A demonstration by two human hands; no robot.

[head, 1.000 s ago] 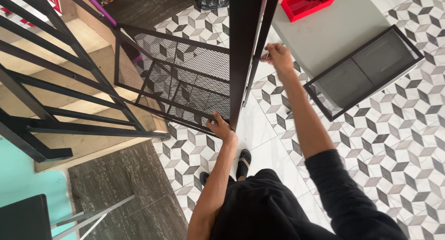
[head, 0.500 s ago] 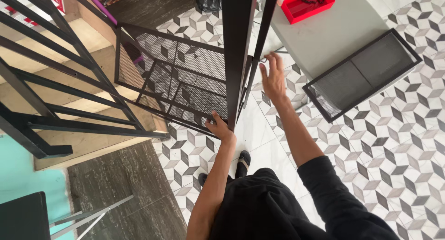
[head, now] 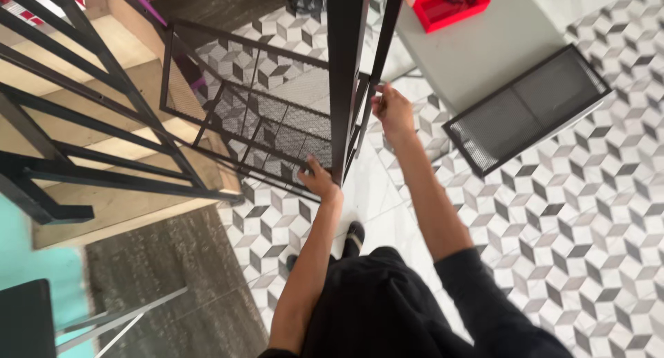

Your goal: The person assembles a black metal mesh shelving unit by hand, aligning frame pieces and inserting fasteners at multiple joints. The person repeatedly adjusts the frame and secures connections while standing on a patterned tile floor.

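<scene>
A tall black metal frame post (head: 347, 67) rises straight up toward the camera, with a thinner black bar (head: 382, 33) beside it. My left hand (head: 319, 180) grips the lower edge of a black wire-mesh shelf (head: 270, 123) where it meets the post. My right hand (head: 391, 111) is closed on the frame's thinner bar, just right of the post. Both arms reach down and forward. My black shoes (head: 354, 237) stand on the patterned floor below.
A second black mesh shelf panel (head: 527, 109) lies half on a grey table (head: 484, 47), which also bears a red tray (head: 451, 4). Wooden stairs (head: 83, 88) with a black railing (head: 90, 123) are at left. The floor has a grey cube-pattern tile (head: 588, 213).
My right hand was off the frame with fingers spread half a second ago; it has now moved up and closed on the thin bar. My left hand has stayed on the mesh shelf.
</scene>
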